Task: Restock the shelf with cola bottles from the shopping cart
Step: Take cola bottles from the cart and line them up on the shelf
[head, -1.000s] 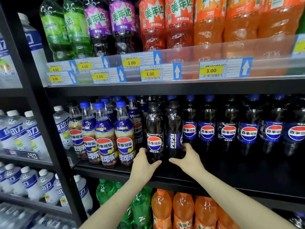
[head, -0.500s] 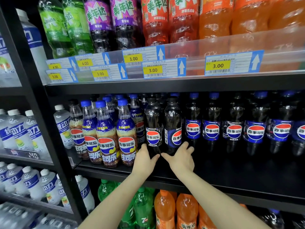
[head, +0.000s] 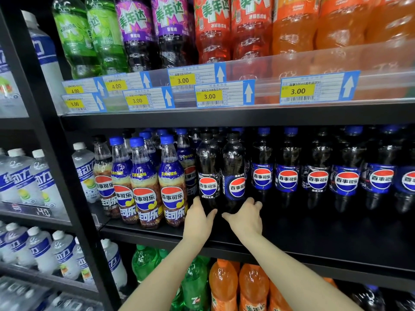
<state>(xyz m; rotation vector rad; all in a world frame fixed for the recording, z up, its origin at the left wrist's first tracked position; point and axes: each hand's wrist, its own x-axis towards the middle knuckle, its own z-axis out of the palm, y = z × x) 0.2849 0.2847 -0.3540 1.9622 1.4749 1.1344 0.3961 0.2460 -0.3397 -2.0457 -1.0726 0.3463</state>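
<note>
Two black-capped cola bottles stand side by side on the middle shelf (head: 292, 239). My left hand (head: 197, 221) wraps the base of the left cola bottle (head: 207, 173). My right hand (head: 246, 217) grips the base of the right cola bottle (head: 234, 173). Both bottles are upright with their round logos facing me. To their right stands a row of blue-capped cola bottles (head: 318, 173). The shopping cart is out of view.
Lemon cola bottles (head: 143, 182) crowd the shelf just left of my left hand. Above hangs a shelf edge with price tags (head: 224, 93) and coloured soda bottles. Green and orange bottles (head: 224, 286) fill the shelf below. White drink bottles (head: 33, 176) fill the left rack.
Both hands have turned the two bottles at their bases, so the logos now face front. The right bottle's side lettering has rotated out of sight.
</note>
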